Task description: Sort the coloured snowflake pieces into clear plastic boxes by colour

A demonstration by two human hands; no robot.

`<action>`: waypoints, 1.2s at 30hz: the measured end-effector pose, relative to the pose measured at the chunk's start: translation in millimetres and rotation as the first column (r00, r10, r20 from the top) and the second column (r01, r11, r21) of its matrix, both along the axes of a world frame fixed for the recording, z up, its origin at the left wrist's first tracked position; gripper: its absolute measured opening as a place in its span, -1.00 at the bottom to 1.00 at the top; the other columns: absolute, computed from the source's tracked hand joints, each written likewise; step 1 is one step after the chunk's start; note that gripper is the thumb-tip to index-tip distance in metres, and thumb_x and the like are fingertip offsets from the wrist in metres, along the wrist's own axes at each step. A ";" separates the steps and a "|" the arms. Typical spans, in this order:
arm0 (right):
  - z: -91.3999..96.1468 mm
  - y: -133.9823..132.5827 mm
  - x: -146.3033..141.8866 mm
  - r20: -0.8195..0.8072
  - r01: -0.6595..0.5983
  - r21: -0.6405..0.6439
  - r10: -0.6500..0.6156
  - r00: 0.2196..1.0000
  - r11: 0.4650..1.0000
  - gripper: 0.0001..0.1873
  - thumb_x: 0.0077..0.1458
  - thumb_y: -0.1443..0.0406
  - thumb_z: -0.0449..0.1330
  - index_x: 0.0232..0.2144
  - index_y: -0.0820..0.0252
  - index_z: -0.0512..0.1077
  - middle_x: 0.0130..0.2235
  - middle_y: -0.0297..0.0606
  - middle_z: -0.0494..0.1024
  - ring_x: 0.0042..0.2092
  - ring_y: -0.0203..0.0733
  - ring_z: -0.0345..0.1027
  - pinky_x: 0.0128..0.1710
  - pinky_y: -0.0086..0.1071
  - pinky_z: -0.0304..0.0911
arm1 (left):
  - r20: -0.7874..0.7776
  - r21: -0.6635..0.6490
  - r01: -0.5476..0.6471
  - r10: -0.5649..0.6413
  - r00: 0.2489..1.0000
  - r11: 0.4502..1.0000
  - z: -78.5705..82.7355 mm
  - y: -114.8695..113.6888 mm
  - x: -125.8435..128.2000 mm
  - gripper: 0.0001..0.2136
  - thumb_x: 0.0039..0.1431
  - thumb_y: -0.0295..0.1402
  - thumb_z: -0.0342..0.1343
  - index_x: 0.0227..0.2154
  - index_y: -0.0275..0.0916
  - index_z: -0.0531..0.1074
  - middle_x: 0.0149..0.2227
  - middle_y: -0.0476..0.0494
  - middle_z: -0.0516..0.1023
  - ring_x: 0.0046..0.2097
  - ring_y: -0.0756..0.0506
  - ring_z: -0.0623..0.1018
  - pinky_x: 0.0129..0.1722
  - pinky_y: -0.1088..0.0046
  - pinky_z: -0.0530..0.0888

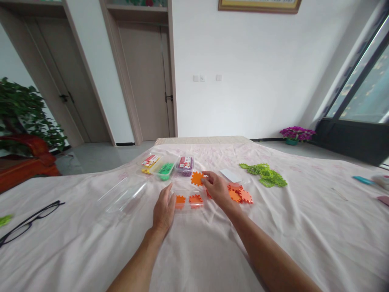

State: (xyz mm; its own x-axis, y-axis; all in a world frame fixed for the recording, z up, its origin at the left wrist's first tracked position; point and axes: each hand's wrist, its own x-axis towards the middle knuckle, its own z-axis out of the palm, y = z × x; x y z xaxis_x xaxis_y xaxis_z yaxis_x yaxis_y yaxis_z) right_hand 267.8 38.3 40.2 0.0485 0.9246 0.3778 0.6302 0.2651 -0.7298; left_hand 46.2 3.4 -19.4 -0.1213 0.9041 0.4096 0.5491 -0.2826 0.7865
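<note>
My right hand [217,188] pinches an orange toothed puzzle tile [197,178] just above a clear plastic box [189,200]. The box lies on the cloth and holds two orange tiles [188,199]. My left hand [164,210] rests flat against the box's left end, fingers together and stretched out. More orange tiles [240,195] lie loose on the cloth just right of my right hand.
A pile of green tiles [265,174] lies to the right. Small boxes of yellow [150,162], green [165,169] and purple [184,166] pieces stand behind. A clear lid [123,195], black glasses [27,222] and a white card [230,175] lie on the pink cloth [212,251].
</note>
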 end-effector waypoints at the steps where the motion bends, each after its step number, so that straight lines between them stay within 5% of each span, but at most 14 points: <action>1: 2.7 -3.2 -5.1 0.009 -0.027 -0.012 0.027 1.000 1.000 -0.57 0.12 0.23 0.11 0.04 0.19 0.43 -0.43 -0.35 0.58 -0.41 -0.25 0.42 -0.38 -0.43 0.22 | -0.004 -0.004 0.010 -0.010 1.000 1.000 0.6 -0.9 0.9 -0.58 0.32 -0.23 -0.12 0.19 -0.18 0.27 0.22 -0.18 0.35 0.25 -0.14 0.33 0.26 0.21 0.25; 8: 4.9 -17.5 -27.6 0.184 -0.194 -0.132 0.216 0.959 0.972 -0.63 0.15 0.20 0.13 -0.02 0.12 0.52 -0.22 -0.24 0.65 -0.19 -0.18 0.51 -0.21 -0.42 0.28 | -0.001 0.024 0.030 -0.030 1.000 0.999 2.0 -3.2 3.9 -0.59 0.34 -0.23 -0.15 0.18 -0.17 0.29 0.21 -0.18 0.37 0.25 -0.12 0.34 0.26 0.23 0.25; 12: 10.7 -12.4 -14.1 0.248 -0.131 -0.092 0.150 0.957 0.987 -0.67 0.20 0.24 0.07 -0.06 0.09 0.53 -0.19 -0.29 0.65 -0.14 -0.20 0.50 -0.17 -0.43 0.28 | -0.034 0.034 0.026 -0.025 0.999 0.999 1.9 -2.7 3.1 -0.60 0.34 -0.24 -0.16 0.17 -0.18 0.29 0.21 -0.20 0.34 0.25 -0.12 0.33 0.27 0.20 0.24; 19: 23.8 1.3 35.4 0.446 0.154 -0.066 -0.109 0.889 0.986 -0.66 0.19 0.27 0.04 -0.08 0.05 0.55 -0.09 -0.24 0.61 -0.05 -0.12 0.44 -0.17 -0.38 0.22 | -0.102 0.068 -0.017 0.024 0.995 0.998 4.0 -5.3 2.5 -0.67 0.32 -0.23 -0.13 -0.03 -0.10 0.49 0.27 -0.14 0.18 0.23 -0.16 0.35 0.21 0.22 0.33; 29: 11.9 2.6 56.2 0.638 0.111 -0.245 0.074 0.766 0.963 -0.59 -0.04 0.15 0.26 -0.09 0.08 0.54 -0.08 -0.12 0.55 0.00 0.02 0.34 -0.20 -0.34 0.14 | -0.066 0.052 0.030 -0.026 0.997 0.998 3.7 -1.9 1.8 -0.69 0.28 -0.31 -0.13 -0.07 -0.16 0.48 0.06 -0.14 0.47 0.14 -0.11 0.44 0.18 0.27 0.35; 36: 13.0 4.1 55.1 0.575 0.151 -0.220 0.003 0.818 0.964 -0.77 0.00 0.26 0.20 -0.26 0.13 0.56 -0.23 -0.21 0.59 -0.18 -0.14 0.41 -0.36 -0.41 0.03 | -0.062 0.037 0.036 -0.034 0.998 0.999 6.2 -3.5 2.7 -0.69 0.28 -0.31 -0.14 -0.07 -0.18 0.46 0.02 -0.15 0.51 0.09 -0.13 0.46 0.15 0.23 0.36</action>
State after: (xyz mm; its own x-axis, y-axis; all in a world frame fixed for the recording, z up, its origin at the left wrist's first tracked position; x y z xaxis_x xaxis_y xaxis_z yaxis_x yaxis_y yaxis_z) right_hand 322.9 42.4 53.2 -0.0300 0.9920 0.1223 0.9606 0.0625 -0.2708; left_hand 48.8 -0.1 -13.1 -0.0634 0.8911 0.4494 0.5848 -0.3317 0.7402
